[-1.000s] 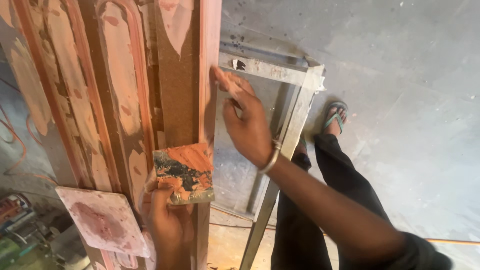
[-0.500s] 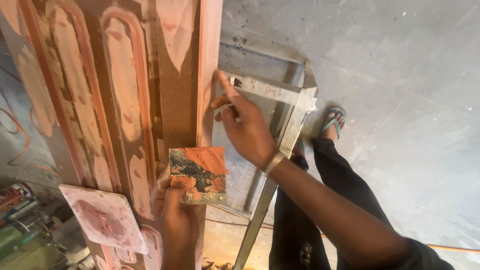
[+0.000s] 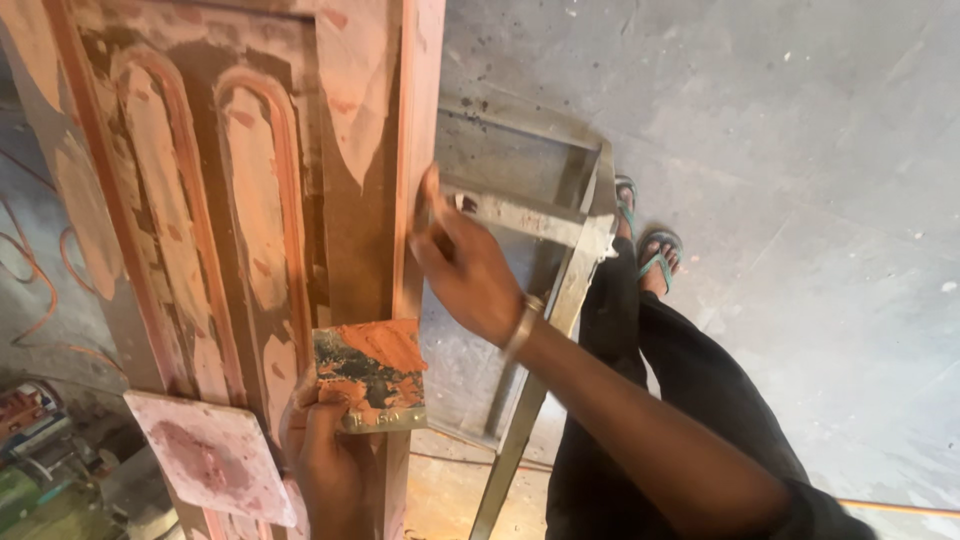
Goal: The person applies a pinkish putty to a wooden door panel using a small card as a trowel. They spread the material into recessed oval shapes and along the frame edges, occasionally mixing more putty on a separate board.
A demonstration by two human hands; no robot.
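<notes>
Reddish-brown filler paste (image 3: 375,345) is carried on a small square board (image 3: 370,375), gripped from below by the left hand (image 3: 330,450) beside the carved wooden door panel (image 3: 230,200). The door's right edge (image 3: 418,150) is pressed by the right hand (image 3: 465,265), fingers together around a scraper that is barely visible. Pale filled patches are seen across the carvings, while dark bare wood is left between them.

A grey metal frame (image 3: 545,215) is leaning at centre frame over the concrete floor (image 3: 800,120); an orange cable (image 3: 35,290) is trailing at left, tools (image 3: 35,440) lying lower left.

Wooden door (image 3: 250,200) lies across metal stand (image 3: 560,290).
</notes>
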